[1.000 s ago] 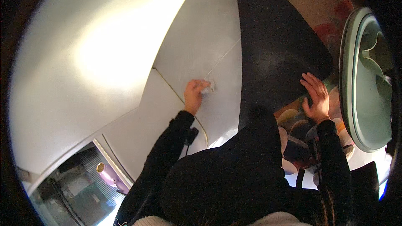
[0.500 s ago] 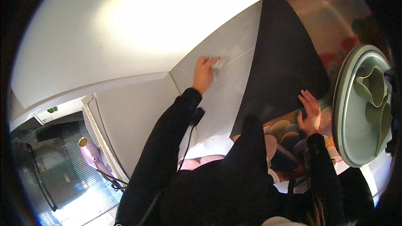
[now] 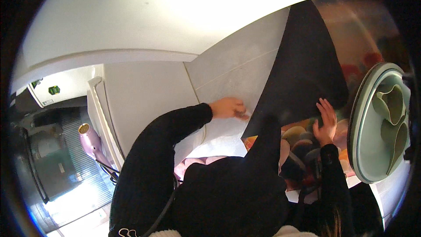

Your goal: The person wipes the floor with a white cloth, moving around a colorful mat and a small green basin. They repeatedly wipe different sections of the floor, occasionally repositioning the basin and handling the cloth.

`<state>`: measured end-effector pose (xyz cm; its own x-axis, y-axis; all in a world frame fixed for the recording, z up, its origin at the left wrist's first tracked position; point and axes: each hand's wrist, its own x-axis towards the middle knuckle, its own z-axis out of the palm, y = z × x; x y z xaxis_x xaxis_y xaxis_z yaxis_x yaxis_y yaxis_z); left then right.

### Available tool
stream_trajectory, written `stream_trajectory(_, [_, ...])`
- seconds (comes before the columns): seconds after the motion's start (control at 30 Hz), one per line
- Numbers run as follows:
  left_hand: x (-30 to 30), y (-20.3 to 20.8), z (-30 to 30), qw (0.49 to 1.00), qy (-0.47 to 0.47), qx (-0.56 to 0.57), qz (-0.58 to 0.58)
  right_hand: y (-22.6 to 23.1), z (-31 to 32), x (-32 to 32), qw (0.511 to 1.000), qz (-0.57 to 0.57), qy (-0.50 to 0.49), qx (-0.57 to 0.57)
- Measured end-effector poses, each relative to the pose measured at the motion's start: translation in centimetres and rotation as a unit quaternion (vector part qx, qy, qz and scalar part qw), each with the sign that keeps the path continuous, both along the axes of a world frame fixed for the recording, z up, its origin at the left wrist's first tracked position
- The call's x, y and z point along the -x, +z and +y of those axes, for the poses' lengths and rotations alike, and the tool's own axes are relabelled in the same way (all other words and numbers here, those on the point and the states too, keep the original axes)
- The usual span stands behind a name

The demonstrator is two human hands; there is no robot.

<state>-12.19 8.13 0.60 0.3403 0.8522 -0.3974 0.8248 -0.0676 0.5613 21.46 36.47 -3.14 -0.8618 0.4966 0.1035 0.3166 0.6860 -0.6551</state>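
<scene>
My left hand [image 3: 230, 108] is over the light grey tiled surface [image 3: 237, 77], near the left edge of a large black flat shape [image 3: 307, 61]. Its fingers are curled together; what they hold, if anything, is too small and blurred to name. To the right, my right hand [image 3: 326, 123] has its fingers stretched out, over a surface printed with coloured pebbles [image 3: 294, 136], just below the black shape's lower edge. Whether the palm presses on it is hard to tell. Black sleeves cover both arms.
A pale green oval tray [image 3: 383, 127] with curved dividers stands close to my right hand. A pinkish-purple hair dryer [image 3: 90, 140] with a dark cord is at the left. A broad white panel [image 3: 109, 26] spans the top, and a plain light panel [image 3: 144, 87] lies below it.
My left hand has come down and slightly right across the grey tiles, and its elbow has bent. The whitish blur at its fingertips no longer shows. My right hand stays almost in place.
</scene>
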Motion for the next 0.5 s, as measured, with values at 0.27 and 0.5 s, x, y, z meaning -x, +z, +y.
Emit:
stream_trajectory(0.27, [4.0, 1.7, 1.0, 0.995, 0.064, 0.075, -0.027, -0.2, 0.1, -0.1, 1.000, 0.021, 0.015, -0.010])
stream_trajectory(0.5, [13.7, 0.8, 11.7, 0.929, 0.316, -0.157, 0.107, 0.0, 0.1, -0.1, 1.000, 0.020, 0.019, -0.004])
